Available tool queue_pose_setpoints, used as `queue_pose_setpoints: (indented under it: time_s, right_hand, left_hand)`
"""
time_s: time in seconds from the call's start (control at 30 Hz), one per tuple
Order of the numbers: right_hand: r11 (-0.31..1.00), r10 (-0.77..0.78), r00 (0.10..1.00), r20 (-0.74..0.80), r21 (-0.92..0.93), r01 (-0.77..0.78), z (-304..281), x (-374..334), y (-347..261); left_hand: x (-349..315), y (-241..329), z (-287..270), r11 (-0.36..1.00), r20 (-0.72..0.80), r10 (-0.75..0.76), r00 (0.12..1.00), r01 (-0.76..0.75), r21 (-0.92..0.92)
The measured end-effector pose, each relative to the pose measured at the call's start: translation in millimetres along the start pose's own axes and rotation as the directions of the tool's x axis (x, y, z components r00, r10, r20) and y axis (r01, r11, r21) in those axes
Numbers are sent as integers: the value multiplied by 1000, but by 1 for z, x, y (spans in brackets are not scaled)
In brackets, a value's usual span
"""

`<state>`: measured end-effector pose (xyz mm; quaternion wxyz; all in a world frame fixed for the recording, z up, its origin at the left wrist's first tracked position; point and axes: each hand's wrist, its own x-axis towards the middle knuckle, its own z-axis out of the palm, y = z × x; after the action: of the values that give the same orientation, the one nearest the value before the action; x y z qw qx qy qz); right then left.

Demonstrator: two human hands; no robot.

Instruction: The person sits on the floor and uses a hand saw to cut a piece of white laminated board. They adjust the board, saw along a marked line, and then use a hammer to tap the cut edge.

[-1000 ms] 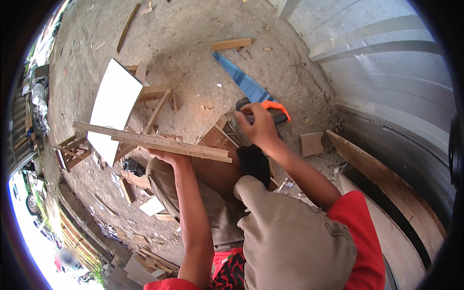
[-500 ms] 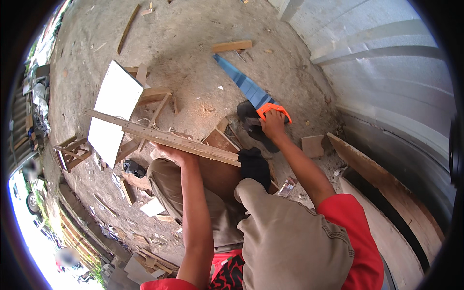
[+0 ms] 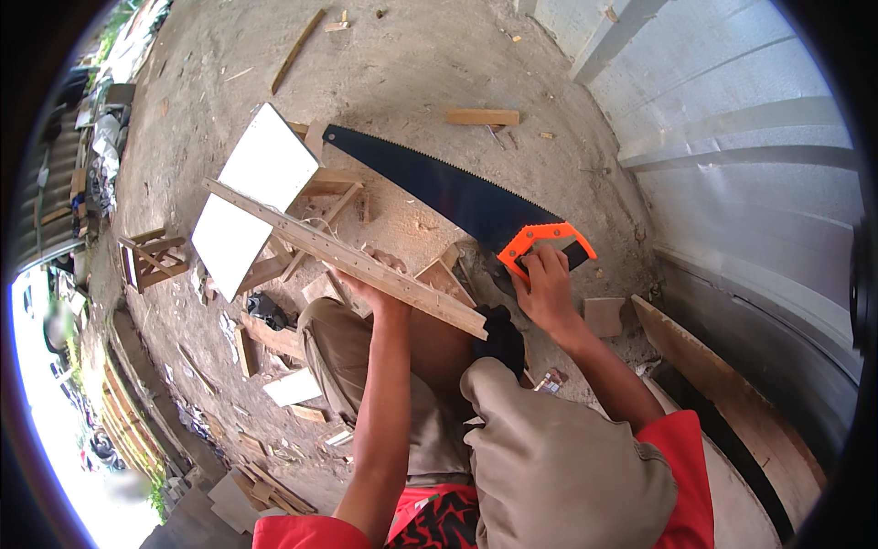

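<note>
My right hand point(image 3: 549, 284) is closed round the orange and black handle of a handsaw point(image 3: 439, 188). The dark blade points up and left, its toothed edge turned away from me, clear of the timber. A long wooden strip point(image 3: 320, 242) lies slantwise in front of my knees, its near end beside a black-covered foot or knee point(image 3: 500, 339). My left hand point(image 3: 373, 288) grips the strip from below near its middle, some fingertips showing beyond its far edge. Past the strip's far end, a white board point(image 3: 261, 151) leans over a wooden frame point(image 3: 338, 188).
Corrugated metal wall point(image 3: 732, 119) rises on the right, with long planks point(image 3: 722, 384) at its foot. Offcuts, including a wood block point(image 3: 482, 117), litter the dirt floor. A small wooden frame point(image 3: 155, 259) stands at left; more scrap wood point(image 3: 265, 489) lies lower left.
The saw has swung left and turned, so its blade now shows dark and broadside. My left hand still holds the strip. The whole view has shifted slightly.
</note>
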<state>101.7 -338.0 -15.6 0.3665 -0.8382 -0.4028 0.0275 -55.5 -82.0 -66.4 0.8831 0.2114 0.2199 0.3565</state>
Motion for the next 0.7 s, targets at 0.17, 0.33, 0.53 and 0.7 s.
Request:
queue_pose_setpoints:
  time_s: [0.17,0.33,0.53,0.7]
  right_hand:
    - [994,-106,994,-35,9,107,-13,22,-24]
    - [979,-200,977,-72,-41,197,-22,34,-37]
    - [960,-271,960,-66,-93,264,-34,44,-50]
    - [954,-285,958,-43,-113,279,-36,47,-64]
  left_hand:
    - [9,-11,27,992,101,123,987,-126,18]
    - [25,-1,30,987,516,156,842,-148,-58]
    - [23,14,59,989,613,108,783,-24,-144]
    - [21,17,68,966,602,112,791,56,-253]
